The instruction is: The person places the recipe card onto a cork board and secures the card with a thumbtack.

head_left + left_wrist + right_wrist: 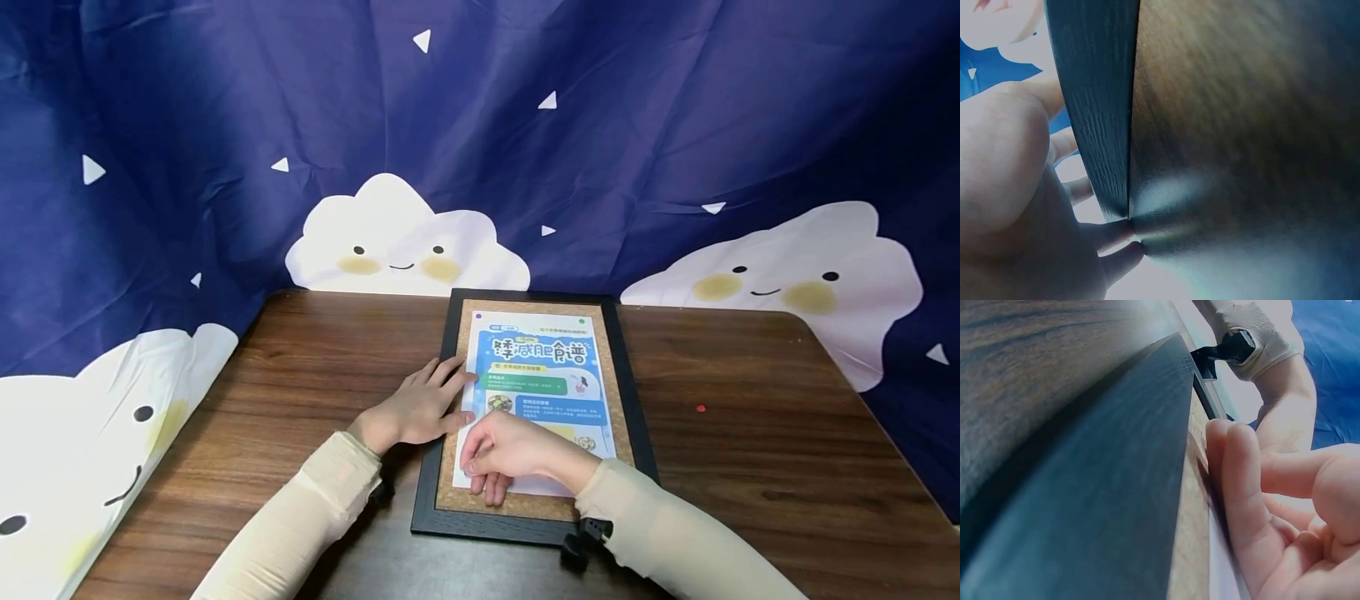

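A printed poster (543, 400) with blue and green panels lies on a cork board (525, 505) in a black frame (495, 527). A purple pin (478, 317) and a green pin (581, 321) sit at the poster's top corners. My left hand (420, 407) rests with spread fingers across the frame's left side, fingertips touching the sheet. At the poster's lower left corner is my right hand (517, 450), thumb and forefinger brought together and other fingers bent downward. Whether something small is between those fingertips is hidden. The right wrist view shows the right hand's fingers (1241, 469) close beside the cork and frame.
A small red pin (701, 408) lies on the brown wooden table (765, 450), right of the frame. Behind the table hangs a dark blue cloth (480, 125) printed with white clouds and triangles. A black wrist device (585, 542) sits beneath the right sleeve.
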`<state>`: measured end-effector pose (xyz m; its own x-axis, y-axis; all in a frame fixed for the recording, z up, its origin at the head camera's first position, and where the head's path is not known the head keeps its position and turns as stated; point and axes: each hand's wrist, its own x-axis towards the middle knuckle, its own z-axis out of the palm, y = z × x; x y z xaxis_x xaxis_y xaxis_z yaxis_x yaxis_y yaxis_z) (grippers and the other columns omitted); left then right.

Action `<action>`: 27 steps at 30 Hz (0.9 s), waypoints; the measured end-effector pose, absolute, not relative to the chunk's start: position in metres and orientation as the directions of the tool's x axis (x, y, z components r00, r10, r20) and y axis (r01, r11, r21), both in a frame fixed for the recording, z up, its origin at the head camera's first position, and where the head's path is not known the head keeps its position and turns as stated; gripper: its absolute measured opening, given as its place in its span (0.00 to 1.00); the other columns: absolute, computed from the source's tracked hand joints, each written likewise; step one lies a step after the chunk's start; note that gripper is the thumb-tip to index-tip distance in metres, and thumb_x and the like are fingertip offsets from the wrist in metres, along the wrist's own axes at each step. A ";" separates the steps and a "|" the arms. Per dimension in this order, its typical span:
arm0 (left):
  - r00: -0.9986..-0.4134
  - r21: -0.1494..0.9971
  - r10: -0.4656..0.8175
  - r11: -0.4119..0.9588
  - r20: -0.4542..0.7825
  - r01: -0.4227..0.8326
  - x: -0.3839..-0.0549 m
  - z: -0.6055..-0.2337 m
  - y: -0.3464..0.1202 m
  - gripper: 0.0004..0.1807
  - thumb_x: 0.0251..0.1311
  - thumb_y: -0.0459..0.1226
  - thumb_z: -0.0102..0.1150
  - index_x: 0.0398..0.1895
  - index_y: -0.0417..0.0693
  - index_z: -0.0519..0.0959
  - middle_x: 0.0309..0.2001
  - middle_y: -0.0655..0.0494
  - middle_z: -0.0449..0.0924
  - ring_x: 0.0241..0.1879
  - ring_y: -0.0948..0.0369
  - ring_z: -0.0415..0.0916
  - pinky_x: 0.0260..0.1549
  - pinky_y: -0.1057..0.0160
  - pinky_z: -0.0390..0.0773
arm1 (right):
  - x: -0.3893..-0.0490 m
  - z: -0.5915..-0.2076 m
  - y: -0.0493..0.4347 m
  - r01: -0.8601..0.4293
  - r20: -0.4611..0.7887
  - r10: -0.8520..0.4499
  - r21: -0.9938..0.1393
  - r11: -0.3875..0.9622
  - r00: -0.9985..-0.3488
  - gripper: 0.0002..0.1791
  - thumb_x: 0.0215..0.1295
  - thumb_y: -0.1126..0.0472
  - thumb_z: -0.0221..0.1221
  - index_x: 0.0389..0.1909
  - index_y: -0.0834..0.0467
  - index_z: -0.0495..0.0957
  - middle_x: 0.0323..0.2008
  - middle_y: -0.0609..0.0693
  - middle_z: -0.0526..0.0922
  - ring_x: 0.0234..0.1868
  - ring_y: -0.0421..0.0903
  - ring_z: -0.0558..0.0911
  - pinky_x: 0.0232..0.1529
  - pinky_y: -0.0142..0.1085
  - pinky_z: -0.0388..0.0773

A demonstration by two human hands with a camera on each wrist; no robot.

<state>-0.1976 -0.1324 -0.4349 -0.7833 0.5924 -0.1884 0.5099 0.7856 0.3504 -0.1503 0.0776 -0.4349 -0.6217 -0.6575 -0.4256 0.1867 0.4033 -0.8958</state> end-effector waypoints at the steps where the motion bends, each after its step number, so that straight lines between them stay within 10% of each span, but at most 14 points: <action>1: -0.783 0.350 0.592 0.786 -0.189 0.510 -0.198 -0.435 -0.132 0.35 0.83 0.54 0.53 0.85 0.54 0.61 0.89 0.43 0.43 0.85 0.29 0.45 0.79 0.28 0.56 | -0.150 -0.434 0.077 0.188 -0.428 -0.657 -0.895 0.405 -0.621 0.06 0.77 0.72 0.59 0.41 0.68 0.85 0.26 0.60 0.90 0.18 0.43 0.86 0.25 0.40 0.89; 27: -0.784 0.355 0.595 0.782 -0.179 0.512 -0.198 -0.439 -0.133 0.35 0.83 0.55 0.52 0.85 0.54 0.61 0.89 0.43 0.44 0.85 0.29 0.45 0.79 0.28 0.56 | -0.151 -0.436 0.081 0.081 -0.404 -0.675 -0.886 0.456 -0.618 0.05 0.79 0.69 0.60 0.40 0.63 0.83 0.22 0.55 0.88 0.13 0.42 0.82 0.16 0.36 0.82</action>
<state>-0.1984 -0.1326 -0.4385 -0.7837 0.5947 -0.1793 0.5121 0.7820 0.3553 -0.1513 0.0807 -0.4364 -0.6175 -0.6748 -0.4041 0.0813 0.4562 -0.8861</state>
